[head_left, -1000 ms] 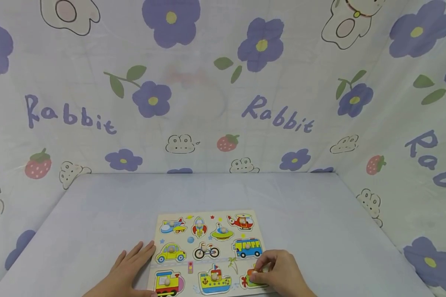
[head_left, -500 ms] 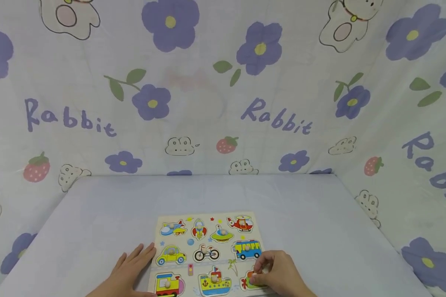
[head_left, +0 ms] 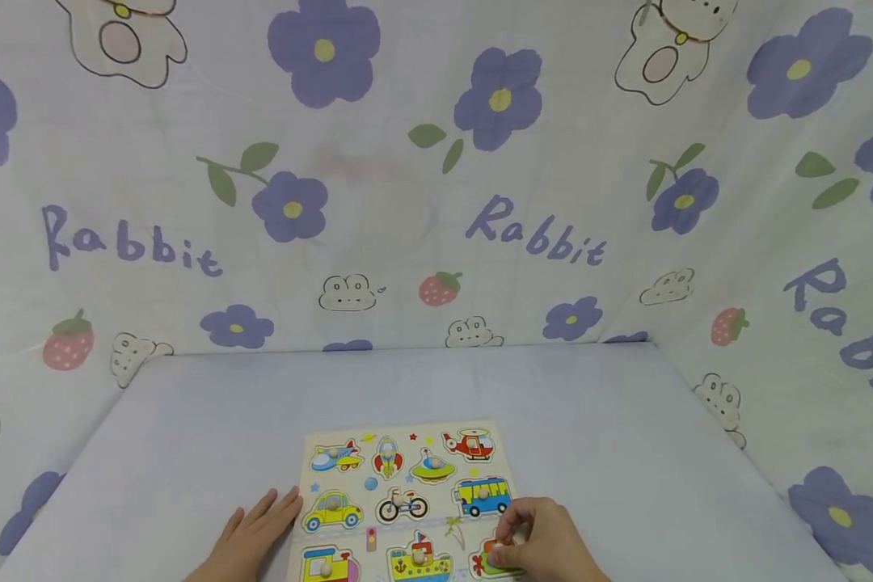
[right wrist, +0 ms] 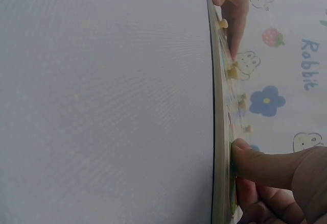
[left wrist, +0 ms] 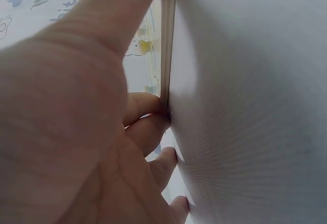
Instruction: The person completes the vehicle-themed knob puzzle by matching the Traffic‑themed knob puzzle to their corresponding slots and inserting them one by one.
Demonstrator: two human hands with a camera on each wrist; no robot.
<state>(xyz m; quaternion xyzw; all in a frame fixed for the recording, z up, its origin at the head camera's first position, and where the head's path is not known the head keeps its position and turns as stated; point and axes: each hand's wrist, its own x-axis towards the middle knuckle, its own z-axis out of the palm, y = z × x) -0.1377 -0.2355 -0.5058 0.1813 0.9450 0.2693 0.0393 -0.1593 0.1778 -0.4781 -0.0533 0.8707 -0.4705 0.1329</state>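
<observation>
A wooden knob puzzle board lies at the table's near side, with vehicle pieces seated in it. My right hand pinches the knob area of a green and orange puzzle piece with a red propeller, at the board's near right corner. The fingers hide much of that piece. In the right wrist view the thumb presses close against the board's face. My left hand rests by the board's left edge with fingers straight, fingertips at the edge. In the left wrist view its fingers reach along the board's side.
Other knobbed pieces fill the board, among them a ship, a train, a bus and a bicycle. The pale table stretches behind and beside it. A flower-printed curtain stands around the back and sides.
The whole head view has shifted slightly, so the board and table sit a little lower in it. Both hands keep their places at the board, the right still on the same piece.
</observation>
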